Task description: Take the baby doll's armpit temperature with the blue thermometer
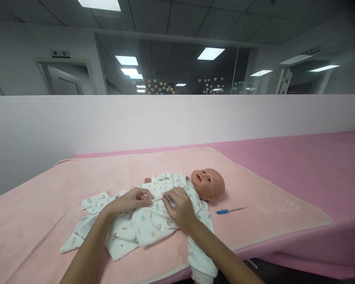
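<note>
A baby doll lies on its back, head to the right, mouth open. It wears a white printed baby romper whose legs spread to the left. My left hand is closed over the doll's middle, fingertips pinching a thin white strip at the romper's front. From the right, my right hand pinches the other end of that strip, over the chest. Whether the strip is a tie or the garment's edge I cannot make out. Right of the doll rests a thin thermometer with a blue end, touched by neither hand.
Under the doll is a peach blanket over a pink table cover. One doll sleeve hangs at the near edge. A white partition stands behind the table, with windows and doors beyond it.
</note>
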Tool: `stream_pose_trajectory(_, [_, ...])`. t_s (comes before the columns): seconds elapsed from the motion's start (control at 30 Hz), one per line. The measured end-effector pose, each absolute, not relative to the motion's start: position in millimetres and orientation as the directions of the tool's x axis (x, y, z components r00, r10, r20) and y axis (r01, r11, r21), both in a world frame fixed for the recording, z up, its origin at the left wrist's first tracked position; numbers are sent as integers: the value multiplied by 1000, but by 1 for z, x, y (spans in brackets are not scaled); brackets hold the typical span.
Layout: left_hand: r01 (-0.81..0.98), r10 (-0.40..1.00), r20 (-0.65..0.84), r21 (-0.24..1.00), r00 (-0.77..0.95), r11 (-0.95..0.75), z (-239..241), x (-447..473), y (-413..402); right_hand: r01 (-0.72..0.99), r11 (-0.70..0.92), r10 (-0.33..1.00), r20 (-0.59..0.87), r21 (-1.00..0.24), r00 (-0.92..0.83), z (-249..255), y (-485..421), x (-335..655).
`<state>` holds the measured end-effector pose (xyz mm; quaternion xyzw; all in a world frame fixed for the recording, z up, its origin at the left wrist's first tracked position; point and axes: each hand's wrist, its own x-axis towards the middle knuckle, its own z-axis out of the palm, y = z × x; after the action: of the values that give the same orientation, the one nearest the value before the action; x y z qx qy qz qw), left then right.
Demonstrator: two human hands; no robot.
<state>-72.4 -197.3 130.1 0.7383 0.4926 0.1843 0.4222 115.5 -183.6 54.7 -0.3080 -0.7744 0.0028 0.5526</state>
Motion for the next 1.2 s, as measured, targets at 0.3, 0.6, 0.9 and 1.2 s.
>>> stream_pose_trajectory(0.3, [536,960,139,806,241,-252,125,-63,-193,583,752,503,839,-307,-207,53,-180,114])
stream_pose_trajectory(0.6, [634,904,160,665,396,-395,114,-49,-190,603,738,516,829,-304,-214,53,-177,113])
stream_pose_trajectory(0.9, [612,911,65,721,406,-324,111,-62,-184,690,664,407,913,-289,-9,46,-206,193])
stream_pose_trajectory(1.2, [438,967,158,869,198,-232,100,-69,-169,900,263,839,543,-347,-35,1,-192,342])
